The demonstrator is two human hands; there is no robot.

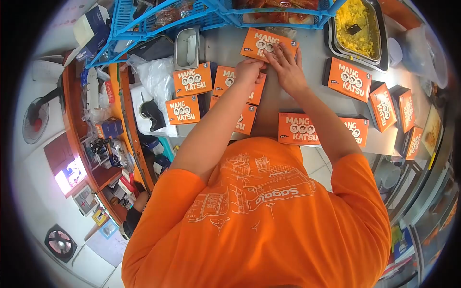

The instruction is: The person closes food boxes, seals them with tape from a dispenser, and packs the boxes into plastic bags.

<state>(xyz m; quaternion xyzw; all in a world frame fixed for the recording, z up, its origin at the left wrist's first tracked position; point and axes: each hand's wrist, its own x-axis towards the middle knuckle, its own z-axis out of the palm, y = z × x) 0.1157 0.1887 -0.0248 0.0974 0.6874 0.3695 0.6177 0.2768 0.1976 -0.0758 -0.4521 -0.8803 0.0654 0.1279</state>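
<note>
While the yellow-food tray [334,42] stands at the far side of the metal table [314,89], the orange box under handling [257,41] lies to the left of that tray, printed face up. The right hand [287,65] is laid over this box, its fingers spread apart on the lettered surface, to the near left of the tray. The left hand [249,72], farther left of the tray, is curled at the near edge of the same box; whether its fingers are clamped on the cardboard cannot be told. A group of matching boxes [192,80] is noted well to the left of the tray, just beyond it a small steel pan [178,54] and a clear plastic bag [158,72]. One lettered box [349,79] sits just on the near side of the tray, with further tilted boxes [382,108] to its right. A near pair [297,128], partly covered by the right forearm, is well apart from the tray. Blue baskets [120,19] stand left of the tray.
</note>
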